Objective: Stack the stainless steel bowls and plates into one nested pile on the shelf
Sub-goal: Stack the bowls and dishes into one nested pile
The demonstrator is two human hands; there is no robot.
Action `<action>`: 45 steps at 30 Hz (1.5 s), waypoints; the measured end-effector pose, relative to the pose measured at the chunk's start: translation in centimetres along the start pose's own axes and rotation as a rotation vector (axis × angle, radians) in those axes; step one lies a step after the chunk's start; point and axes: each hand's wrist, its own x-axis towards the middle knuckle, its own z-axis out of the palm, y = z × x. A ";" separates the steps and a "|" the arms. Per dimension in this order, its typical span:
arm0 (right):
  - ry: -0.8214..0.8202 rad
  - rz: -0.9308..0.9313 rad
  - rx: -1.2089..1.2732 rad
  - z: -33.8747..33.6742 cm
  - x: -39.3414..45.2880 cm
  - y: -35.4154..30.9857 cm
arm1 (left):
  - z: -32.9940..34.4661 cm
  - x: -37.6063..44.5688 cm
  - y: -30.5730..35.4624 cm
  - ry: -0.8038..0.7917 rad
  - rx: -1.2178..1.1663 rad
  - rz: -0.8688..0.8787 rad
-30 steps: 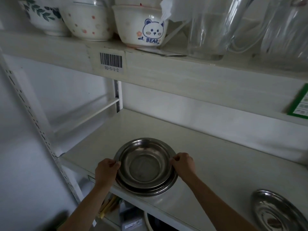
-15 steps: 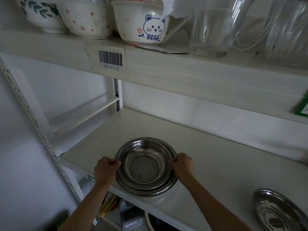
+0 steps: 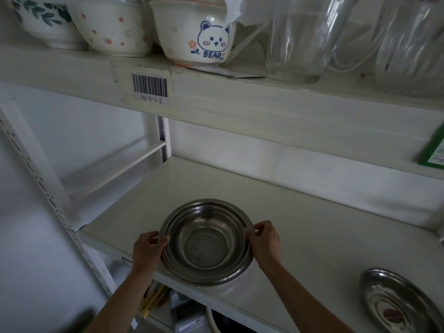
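Both hands pinch the nested bowls' (image 3: 207, 241) rims, mouths facing up: left hand (image 3: 148, 251) at nine o'clock, right hand (image 3: 266, 243) at three. Barcode label (image 3: 151, 88) reads D2-5-1-2.

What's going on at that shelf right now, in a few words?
Left hand and right hand both pinch the nested steel bowls' rim. One steel plate sits apart at right, unstacked. Nothing between them.

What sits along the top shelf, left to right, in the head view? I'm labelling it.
Leaf-pattern bowl → flower-dotted bowl → bear bowl → clear glass jug → more glassware.
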 end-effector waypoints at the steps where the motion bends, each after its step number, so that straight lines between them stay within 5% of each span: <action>1: 0.004 0.033 0.021 0.1 0.1 0.3 | 0.0 -0.1 0.1 -0.026 -0.061 -0.022; 10: -0.118 0.459 0.590 1.7 1.2 2.1 | 0.3 0.5 -0.1 -0.136 -0.414 -0.236; 45: 0.313 0.517 0.678 -11.3 -3.4 10.6 | 14.0 -4.0 3.1 -0.375 -0.385 -0.161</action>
